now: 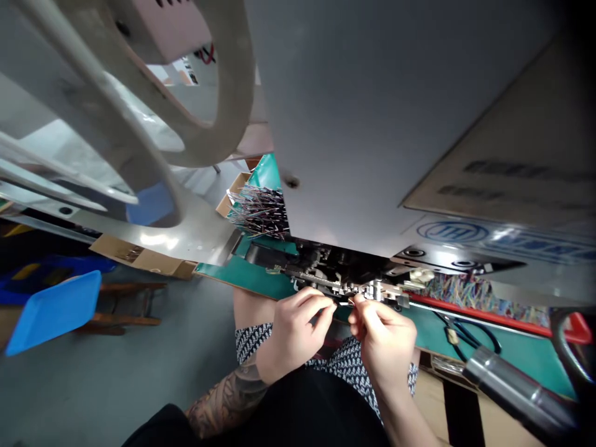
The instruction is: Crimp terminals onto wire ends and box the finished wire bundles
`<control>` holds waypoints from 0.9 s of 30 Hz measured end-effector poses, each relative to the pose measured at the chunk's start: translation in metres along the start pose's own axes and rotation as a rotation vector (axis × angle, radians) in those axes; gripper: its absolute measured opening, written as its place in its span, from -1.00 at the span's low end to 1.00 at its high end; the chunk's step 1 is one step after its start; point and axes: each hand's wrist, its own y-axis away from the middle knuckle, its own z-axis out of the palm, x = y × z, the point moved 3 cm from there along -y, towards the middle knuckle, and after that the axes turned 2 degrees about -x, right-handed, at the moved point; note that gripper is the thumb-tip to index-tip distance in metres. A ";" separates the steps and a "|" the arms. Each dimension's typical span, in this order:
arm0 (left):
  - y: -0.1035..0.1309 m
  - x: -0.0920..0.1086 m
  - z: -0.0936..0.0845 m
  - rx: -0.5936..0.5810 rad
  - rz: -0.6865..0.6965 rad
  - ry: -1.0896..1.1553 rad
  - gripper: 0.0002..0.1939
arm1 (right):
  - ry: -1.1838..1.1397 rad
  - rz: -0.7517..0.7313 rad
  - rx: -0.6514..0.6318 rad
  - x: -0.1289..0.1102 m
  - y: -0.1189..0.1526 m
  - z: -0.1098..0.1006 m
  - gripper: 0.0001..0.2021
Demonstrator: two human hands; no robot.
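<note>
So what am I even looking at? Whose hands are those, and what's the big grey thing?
You're looking from a camera worn on a person's head, pointing forward and down. Those are that person's own bare hands: left hand and right hand. They seem to pinch something small and thin, too tiny to make out. The big grey thing is a machine, with little metal parts near the fingertips. Around it you can see a green tabletop, a pile of thin dark strands, colourful strands beside a red strip, and what look like scissors.
</note>
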 end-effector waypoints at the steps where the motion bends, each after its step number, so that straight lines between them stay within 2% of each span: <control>1: 0.000 0.000 0.000 0.005 0.001 -0.005 -0.87 | -0.001 0.001 -0.003 0.001 0.000 0.000 -0.58; 8: 0.000 0.000 0.000 0.014 0.034 -0.053 -0.85 | 0.002 -0.018 -0.006 0.004 -0.002 -0.001 -0.57; 16: 0.006 -0.007 -0.003 -0.005 0.151 -0.198 -0.83 | 0.087 -0.018 0.019 -0.015 0.006 -0.001 -0.67; 18: 0.007 -0.009 -0.005 -0.041 0.181 -0.200 -0.81 | 0.148 -0.027 -0.034 -0.019 0.005 -0.006 -0.69; 21: 0.008 -0.011 -0.007 -0.143 0.170 -0.155 -0.81 | 0.223 0.032 -0.242 -0.019 0.000 -0.011 -0.63; 23: 0.006 -0.010 -0.008 -0.214 0.117 -0.088 -0.85 | 0.200 0.099 -0.364 -0.018 -0.002 -0.013 -0.56; 25: 0.003 -0.008 -0.009 -0.266 0.030 -0.014 -0.86 | 0.122 0.145 -0.413 -0.016 -0.003 -0.015 -0.53; 27: 0.001 -0.006 -0.010 -0.303 -0.062 0.054 -0.86 | 0.035 0.156 -0.408 -0.015 -0.001 -0.015 -0.57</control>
